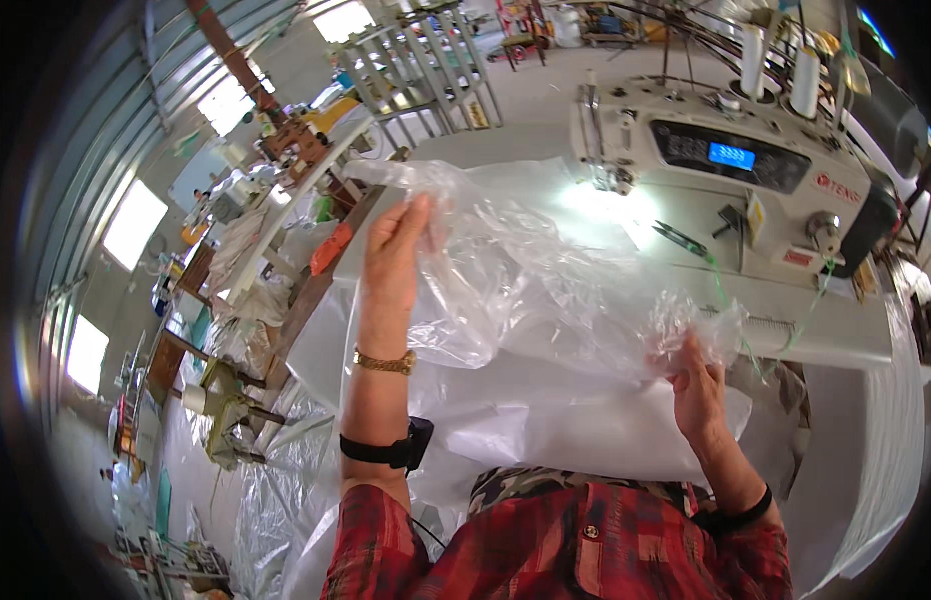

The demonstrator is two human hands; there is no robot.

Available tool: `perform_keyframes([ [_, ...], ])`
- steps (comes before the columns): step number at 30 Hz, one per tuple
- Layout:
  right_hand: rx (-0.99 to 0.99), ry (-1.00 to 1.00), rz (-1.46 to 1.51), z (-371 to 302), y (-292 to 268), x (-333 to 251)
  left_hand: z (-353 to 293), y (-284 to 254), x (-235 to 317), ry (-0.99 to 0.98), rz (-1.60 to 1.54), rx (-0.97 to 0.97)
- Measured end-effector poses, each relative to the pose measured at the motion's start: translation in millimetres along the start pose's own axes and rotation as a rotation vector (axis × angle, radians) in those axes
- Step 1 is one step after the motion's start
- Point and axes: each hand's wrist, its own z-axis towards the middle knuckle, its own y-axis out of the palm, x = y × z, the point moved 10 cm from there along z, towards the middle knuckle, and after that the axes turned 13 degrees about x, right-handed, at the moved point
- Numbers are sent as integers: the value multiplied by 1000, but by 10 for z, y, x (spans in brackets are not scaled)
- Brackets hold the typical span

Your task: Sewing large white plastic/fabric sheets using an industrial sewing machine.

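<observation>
A crumpled clear plastic sheet (515,270) stretches between my two hands over the front of a sewing machine's table. My left hand (397,235) is raised, its thumb and fingers pinched on the sheet's left end. Lower and to the right, my right hand (697,385) grips the bunched right end, with some fingertips hidden behind the plastic. The sewing machine (725,140) stands beyond, its lamp lighting the needle area. Thread snips (680,238) lie on the table near green thread (723,285). More pale plastic (575,430) spreads over my lap.
Two white thread cones (805,82) stand behind the machine. A grey slatted rack (415,75) is past the table's far left corner. On the left are a stool (225,410), a cluttered side table (285,205) and loose plastic on the floor (275,510).
</observation>
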Motion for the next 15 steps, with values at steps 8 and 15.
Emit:
perform_keyframes([
  [8, 26, -33, 193, -95, 113, -178, 2, 1, -19, 14, 139, 60],
  [15, 41, 99, 66, -224, 172, -106, 383, -67, -479, -109, 294, -56],
])
